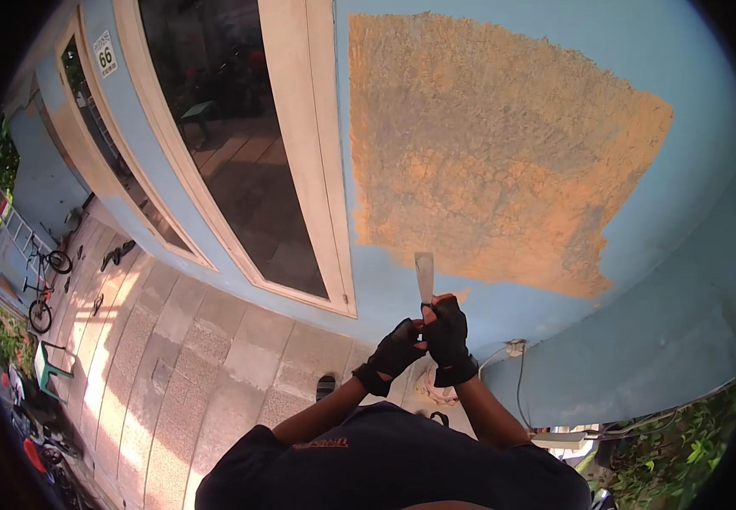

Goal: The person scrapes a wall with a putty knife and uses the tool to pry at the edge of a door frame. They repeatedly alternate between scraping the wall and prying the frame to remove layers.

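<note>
My right hand (448, 330), in a black fingerless glove, is closed around the handle of a scraper (424, 276). Its flat metal blade points up toward the wall. My left hand (401, 347), gloved the same way, is closed and meets the right hand at the lower part of the grip. Whether its fingers pinch the handle or the other glove is hidden. Beyond the blade, the light blue wall (386, 276) carries a large rough patch (504, 153) of orange and grey, cracked and uneven, with the blade near its lower edge.
Left of the patch stands a cream-framed glass door (240, 144). A round pinkish container (441, 387) sits on the tiled floor (215, 365) below my hands. A cable runs from a wall socket (515, 347) at the right. A bicycle (43, 289) and a green stool (51, 370) are far left.
</note>
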### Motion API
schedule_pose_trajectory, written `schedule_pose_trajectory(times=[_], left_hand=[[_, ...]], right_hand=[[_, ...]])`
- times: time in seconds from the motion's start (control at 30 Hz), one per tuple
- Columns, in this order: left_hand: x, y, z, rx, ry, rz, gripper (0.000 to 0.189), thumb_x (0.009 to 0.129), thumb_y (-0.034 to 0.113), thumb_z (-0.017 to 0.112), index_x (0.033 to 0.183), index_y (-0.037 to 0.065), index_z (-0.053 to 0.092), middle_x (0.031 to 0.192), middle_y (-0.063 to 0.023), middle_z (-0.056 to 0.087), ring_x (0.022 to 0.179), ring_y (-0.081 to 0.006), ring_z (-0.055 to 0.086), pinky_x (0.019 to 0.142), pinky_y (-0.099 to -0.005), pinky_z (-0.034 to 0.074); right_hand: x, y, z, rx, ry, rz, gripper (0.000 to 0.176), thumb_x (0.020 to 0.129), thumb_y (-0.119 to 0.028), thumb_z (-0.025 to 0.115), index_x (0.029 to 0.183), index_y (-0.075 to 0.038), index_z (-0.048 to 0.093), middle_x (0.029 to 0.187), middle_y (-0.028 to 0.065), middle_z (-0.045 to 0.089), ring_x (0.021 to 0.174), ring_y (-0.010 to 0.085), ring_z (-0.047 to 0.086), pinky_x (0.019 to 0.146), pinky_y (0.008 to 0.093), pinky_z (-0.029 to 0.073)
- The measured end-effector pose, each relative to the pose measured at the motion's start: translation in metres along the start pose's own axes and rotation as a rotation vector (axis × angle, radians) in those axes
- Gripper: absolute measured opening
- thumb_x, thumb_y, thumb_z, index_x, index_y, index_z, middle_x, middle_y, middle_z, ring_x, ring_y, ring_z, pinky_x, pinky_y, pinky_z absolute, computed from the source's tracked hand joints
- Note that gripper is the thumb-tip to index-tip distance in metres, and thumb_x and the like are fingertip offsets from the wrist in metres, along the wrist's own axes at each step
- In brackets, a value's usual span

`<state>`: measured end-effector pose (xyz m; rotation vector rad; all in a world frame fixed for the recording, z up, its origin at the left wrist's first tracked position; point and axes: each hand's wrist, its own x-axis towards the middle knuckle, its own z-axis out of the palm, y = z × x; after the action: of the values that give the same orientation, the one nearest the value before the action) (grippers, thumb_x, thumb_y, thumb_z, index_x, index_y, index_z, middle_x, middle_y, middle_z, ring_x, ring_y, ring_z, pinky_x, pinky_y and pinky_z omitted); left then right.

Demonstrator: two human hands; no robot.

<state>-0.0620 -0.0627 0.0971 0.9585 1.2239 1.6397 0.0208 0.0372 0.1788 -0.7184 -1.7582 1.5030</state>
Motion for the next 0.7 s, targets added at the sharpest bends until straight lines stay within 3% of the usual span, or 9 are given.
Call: schedule_pose_trajectory(times=[0.03,0.1,0.2,0.27,0.33,0.43,0.5,0.53,0.7], left_hand=[[0.005,0.007,-0.009,0.137,-0.008,0.034,0.041,0.092,0.013,0.065,0.127,0.0,0.049,0.116,-0.0078,0.058,0.103,-0.0147,0.058,0.087,-0.0298,0.051],[0.026,0.031,-0.038,0.351,0.005,0.135,0.037,0.091,0.007,0.064,0.125,0.001,0.051,0.11,-0.0065,0.061,0.099,-0.0142,0.059,0.086,-0.0296,0.051],[0.03,0.094,-0.074,0.325,-0.016,0.226,0.017,0.091,0.009,0.064,0.103,0.003,0.054,0.095,-0.0057,0.06,0.087,-0.0155,0.06,0.078,-0.0299,0.05],[0.039,0.107,-0.097,0.373,-0.03,0.316,0.012,0.092,0.006,0.06,0.101,0.005,0.052,0.089,-0.0022,0.058,0.082,-0.0137,0.059,0.071,-0.0296,0.05],[0.044,0.132,-0.116,-0.159,-0.119,0.042,0.013,0.093,0.004,0.056,0.104,0.007,0.051,0.083,-0.0003,0.057,0.075,-0.0118,0.057,0.066,-0.027,0.048],[0.058,0.176,-0.128,-0.149,-0.156,0.037,0.013,0.094,0.002,0.052,0.105,0.008,0.05,0.08,-0.0006,0.056,0.066,-0.0099,0.055,0.058,-0.0244,0.047],[0.068,0.198,-0.135,-0.109,-0.182,0.061,0.012,0.094,0.005,0.054,0.106,0.008,0.051,0.079,-0.0014,0.055,0.061,-0.0098,0.057,0.053,-0.0247,0.048],[0.076,0.208,-0.143,-0.056,-0.247,0.09,0.019,0.098,0.01,0.054,0.117,0.005,0.055,0.083,-0.0054,0.061,0.066,-0.0129,0.061,0.054,-0.0257,0.049],[0.126,0.273,-0.147,0.032,-0.373,0.19,0.025,0.1,0.026,0.05,0.107,0.003,0.056,0.07,-0.0059,0.06,0.049,-0.0151,0.058,0.047,-0.0252,0.046]], right_hand=[[0.011,-0.002,0.011,-0.223,0.07,-0.32,0.017,0.086,-0.008,0.065,0.099,0.001,0.061,0.084,0.0092,0.057,0.072,0.019,0.062,0.064,0.0325,0.049],[0.034,-0.022,0.042,-0.235,0.139,-0.373,0.012,0.087,-0.006,0.064,0.096,0.001,0.061,0.084,0.007,0.055,0.072,0.0165,0.058,0.064,0.0304,0.047],[0.044,-0.045,0.084,-0.172,0.214,-0.459,0.008,0.087,-0.004,0.063,0.093,-0.001,0.059,0.083,0.0037,0.052,0.072,0.0127,0.054,0.064,0.0274,0.045],[0.058,-0.057,0.108,-0.147,0.136,-0.538,0.01,0.086,-0.005,0.063,0.093,-0.002,0.057,0.082,0.0033,0.05,0.071,0.0126,0.052,0.064,0.0278,0.044],[0.066,-0.08,0.127,-0.213,0.16,-0.565,0.012,0.086,-0.006,0.064,0.092,-0.003,0.054,0.083,0.003,0.049,0.07,0.0122,0.051,0.064,0.0275,0.043],[0.079,-0.123,0.148,-0.271,0.25,-0.564,0.032,0.083,-0.011,0.064,0.113,-0.002,0.059,0.081,0.0087,0.051,0.067,0.0205,0.056,0.061,0.0332,0.046],[0.093,-0.152,0.152,-0.299,0.254,-0.582,0.036,0.083,-0.011,0.064,0.118,-0.003,0.058,0.08,0.0086,0.051,0.066,0.0209,0.056,0.061,0.0331,0.047],[0.102,-0.165,0.151,-0.342,0.24,-0.603,0.041,0.084,-0.012,0.064,0.123,-0.003,0.057,0.079,0.0085,0.051,0.065,0.0213,0.055,0.061,0.033,0.047],[0.159,-0.25,0.151,-0.441,0.351,-0.558,0.028,0.086,-0.021,0.066,0.106,-0.003,0.06,0.068,0.0105,0.061,0.063,0.0215,0.063,0.059,0.0348,0.048]])
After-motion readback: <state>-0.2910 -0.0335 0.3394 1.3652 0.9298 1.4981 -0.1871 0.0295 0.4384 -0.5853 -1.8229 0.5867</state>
